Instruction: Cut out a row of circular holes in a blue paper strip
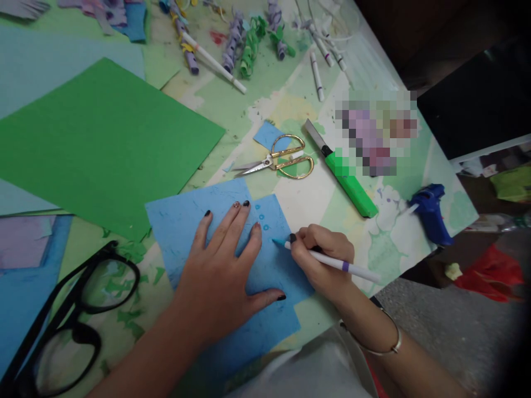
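Note:
My left hand [222, 271] lies flat with spread fingers on overlapping sheets of blue paper [199, 204]. In my right hand [323, 257] is a white marker [359, 271] with a purple band and a blue tip. That tip is at the paper's surface, just right of my left fingers. A short row of small blue circles [260, 218] is drawn near the top of the sheet. Beyond the paper lie gold-handled scissors [269, 162], partly spread, and a green utility knife [350, 185] with its blade out.
Green paper [112, 143] covers the table's left side, with black glasses [78, 309] below it. A blue glue gun [433, 213] rests at the right edge. Curled paper sticks [253, 47] and several markers [316, 76] lie at the back. One patch on the right is pixelated.

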Tool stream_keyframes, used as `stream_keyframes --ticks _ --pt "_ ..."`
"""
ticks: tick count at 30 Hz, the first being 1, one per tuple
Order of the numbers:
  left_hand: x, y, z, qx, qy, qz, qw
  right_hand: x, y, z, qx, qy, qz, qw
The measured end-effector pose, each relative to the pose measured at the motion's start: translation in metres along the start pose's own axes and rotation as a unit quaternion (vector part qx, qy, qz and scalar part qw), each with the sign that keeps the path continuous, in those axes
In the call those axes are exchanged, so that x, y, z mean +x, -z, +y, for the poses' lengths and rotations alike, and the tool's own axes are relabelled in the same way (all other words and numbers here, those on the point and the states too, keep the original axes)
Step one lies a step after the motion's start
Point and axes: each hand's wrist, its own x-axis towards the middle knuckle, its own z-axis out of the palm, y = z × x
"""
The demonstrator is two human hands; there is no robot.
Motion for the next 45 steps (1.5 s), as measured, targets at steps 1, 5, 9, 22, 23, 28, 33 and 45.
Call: stream_keyframes --ticks 1,5,9,22,23,28,33,45 --pt "0.0001 0.0000 0.0000 0.000 0.000 0.002 1.000 0.0001 0.0003 -0.0003 -0.002 0.002 -0.001 1.000" --pt "-0.0001 0.0004 0.0003 0.000 0.002 0.004 1.000 0.0003 0.0020 -0.0003 -0.010 0.012 -0.013 1.000" --pt "-0.0008 0.0002 0.0004 -0.001 0.005 -0.001 1.000 -0.0003 0.0030 0.0004 -0.001 0.008 -0.031 0.999" --pt "-0.0008 0.0007 0.0005 -0.003 0.004 0.005 1.000 -0.0003 0.0005 0.0004 0.014 -0.009 -0.026 1.000" --pt "-0.0009 0.0006 0.0005 -0.002 0.003 0.004 1.000 -0.0002 0.0007 0.0002 0.015 -0.007 -0.028 0.999" --pt "-0.0005 0.0003 0.0004 0.000 0.000 0.001 1.000 0.0004 0.0008 -0.0001 0.018 -0.007 -0.030 0.999" --pt "-0.0005 0.0009 0.0009 0.000 0.006 -0.002 1.000 0.0009 -0.0001 0.0008 0.012 -0.022 -0.009 1.000" --pt "0.0002 0.0018 0.0004 0.000 0.003 -0.006 1.000 0.0005 0.0003 0.0019 0.015 -0.023 -0.028 0.999"
